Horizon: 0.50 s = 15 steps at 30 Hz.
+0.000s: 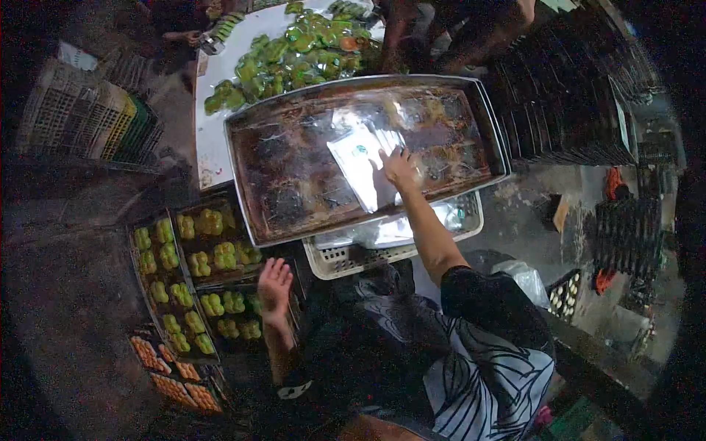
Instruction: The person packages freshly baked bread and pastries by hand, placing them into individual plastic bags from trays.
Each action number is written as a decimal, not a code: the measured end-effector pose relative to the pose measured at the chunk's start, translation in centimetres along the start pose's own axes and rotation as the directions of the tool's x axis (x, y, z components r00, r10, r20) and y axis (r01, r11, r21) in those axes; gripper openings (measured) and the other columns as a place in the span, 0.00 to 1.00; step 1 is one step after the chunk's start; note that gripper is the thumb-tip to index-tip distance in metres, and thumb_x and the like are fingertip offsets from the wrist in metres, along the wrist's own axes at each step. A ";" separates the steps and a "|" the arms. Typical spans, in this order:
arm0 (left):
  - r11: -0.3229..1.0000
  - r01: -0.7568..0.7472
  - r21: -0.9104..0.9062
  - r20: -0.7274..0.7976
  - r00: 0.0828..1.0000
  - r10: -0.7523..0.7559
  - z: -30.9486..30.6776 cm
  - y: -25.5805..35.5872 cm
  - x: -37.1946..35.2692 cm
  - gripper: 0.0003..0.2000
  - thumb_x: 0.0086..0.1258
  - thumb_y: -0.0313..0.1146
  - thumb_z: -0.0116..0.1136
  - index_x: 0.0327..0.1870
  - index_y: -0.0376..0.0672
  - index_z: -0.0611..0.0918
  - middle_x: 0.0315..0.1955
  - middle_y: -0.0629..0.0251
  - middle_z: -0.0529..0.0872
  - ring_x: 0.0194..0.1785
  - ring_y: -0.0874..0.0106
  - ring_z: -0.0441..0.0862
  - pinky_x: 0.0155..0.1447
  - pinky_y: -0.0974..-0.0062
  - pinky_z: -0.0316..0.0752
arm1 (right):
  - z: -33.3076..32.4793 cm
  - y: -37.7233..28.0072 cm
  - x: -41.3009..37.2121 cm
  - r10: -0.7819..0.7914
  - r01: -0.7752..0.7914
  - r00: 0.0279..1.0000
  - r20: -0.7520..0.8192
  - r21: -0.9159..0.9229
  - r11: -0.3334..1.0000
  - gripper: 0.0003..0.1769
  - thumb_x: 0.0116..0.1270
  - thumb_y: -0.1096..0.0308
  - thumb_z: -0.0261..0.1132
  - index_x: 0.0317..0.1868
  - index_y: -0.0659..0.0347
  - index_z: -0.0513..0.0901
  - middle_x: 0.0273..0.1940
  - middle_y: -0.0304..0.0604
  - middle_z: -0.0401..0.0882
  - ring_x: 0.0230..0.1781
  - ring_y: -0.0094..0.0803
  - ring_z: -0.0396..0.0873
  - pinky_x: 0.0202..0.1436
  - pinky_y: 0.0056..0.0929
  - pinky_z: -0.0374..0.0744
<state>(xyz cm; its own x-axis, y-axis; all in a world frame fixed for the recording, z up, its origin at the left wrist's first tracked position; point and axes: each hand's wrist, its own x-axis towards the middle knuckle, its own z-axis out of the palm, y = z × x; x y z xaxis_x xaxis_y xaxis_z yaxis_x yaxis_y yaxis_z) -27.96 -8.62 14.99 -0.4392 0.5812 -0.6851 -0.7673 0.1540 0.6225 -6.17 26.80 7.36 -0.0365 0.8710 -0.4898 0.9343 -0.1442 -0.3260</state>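
My right hand (pixel 401 170) reaches over a large, stained metal tray (pixel 290 180), its fingers stretched out on a stack of shiny plastic bags (pixel 357 158) with a small green print. The bags lie near the middle of the tray. My left hand (pixel 274 288) is raised below the tray's near left corner, with its fingers extended and nothing in it. Under the tray is a cream plastic basket (pixel 323 266), which holds more plastic bags (pixel 393 229).
Trays of green lobed buns (pixel 224 256) stand at the left, with orange items (pixel 184 378) below. A white table (pixel 213 143) bears a heap of green wrapped pieces (pixel 309 48). Stacked crates (pixel 81 110) and dark stacked trays (pixel 559 95) flank it. Other people's arms show behind.
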 end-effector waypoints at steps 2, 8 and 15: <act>0.988 -0.013 -0.153 0.022 1.000 0.017 -2.8 -0.4 -1.6 0.21 0.67 0.36 0.36 0.59 0.38 0.59 0.58 0.54 0.62 0.57 0.60 0.64 0.57 0.63 0.63 | 1.3 0.8 0.5 -0.014 0.018 0.997 -0.074 0.061 0.998 0.56 0.46 0.31 0.54 0.64 0.65 0.46 0.64 0.60 0.41 0.65 0.56 0.37 0.61 0.59 0.44; 0.865 -0.475 0.161 0.278 0.863 0.423 -10.0 -7.1 -4.9 0.22 0.67 0.38 0.41 0.60 0.38 0.58 0.54 0.57 0.63 0.56 0.62 0.64 0.59 0.67 0.60 | -0.9 0.2 -2.6 0.067 -0.069 0.995 -0.074 -0.016 0.998 0.62 0.40 0.33 0.61 0.64 0.67 0.43 0.62 0.65 0.46 0.65 0.54 0.42 0.61 0.57 0.48; 0.785 -0.294 -0.545 -0.410 0.910 0.056 -13.8 -17.6 -18.1 0.22 0.67 0.39 0.41 0.59 0.40 0.61 0.57 0.56 0.63 0.58 0.58 0.63 0.56 0.61 0.65 | -0.2 1.5 -0.6 0.075 -0.088 0.976 -0.203 -0.058 0.994 0.52 0.32 0.47 0.73 0.54 0.70 0.61 0.42 0.50 0.74 0.42 0.40 0.75 0.46 0.40 0.70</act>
<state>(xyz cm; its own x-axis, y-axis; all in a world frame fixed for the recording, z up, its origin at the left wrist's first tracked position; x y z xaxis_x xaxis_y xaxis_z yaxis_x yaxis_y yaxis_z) -12.94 -32.87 11.27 -0.6341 0.2102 -0.7441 -0.7283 -0.4856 0.4835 -4.66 26.14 7.34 0.1062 0.9349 -0.3387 0.9528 -0.1931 -0.2344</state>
